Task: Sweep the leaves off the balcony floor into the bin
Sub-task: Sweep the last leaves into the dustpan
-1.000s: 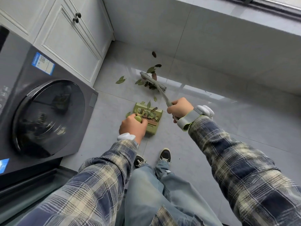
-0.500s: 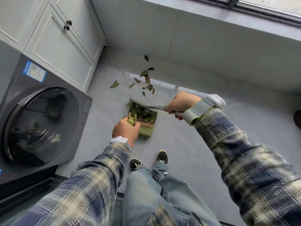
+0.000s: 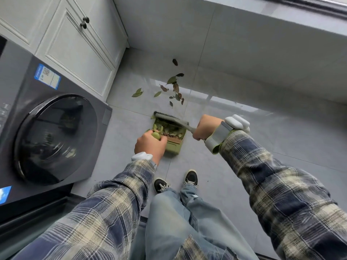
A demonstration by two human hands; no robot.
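Note:
A green dustpan (image 3: 173, 146) stands on the grey floor tiles, with several leaves lying in its tray. My left hand (image 3: 150, 145) grips its green handle. My right hand (image 3: 205, 126) grips the grey handle of a brush. The brush head (image 3: 166, 117) lies across the dustpan's front lip. Several green and brown leaves (image 3: 173, 87) are scattered on the floor beyond the pan, towards the wall.
A dark washing machine (image 3: 47, 124) stands at the left, with white cabinets (image 3: 78, 45) behind it. A grey tiled wall (image 3: 244, 44) runs along the far side. My two feet (image 3: 176, 180) stand just behind the dustpan.
The brush came back from the leaf pile to the dustpan's lip, sweeping some leaves into the pan. My left hand kept hold of the dustpan handle.

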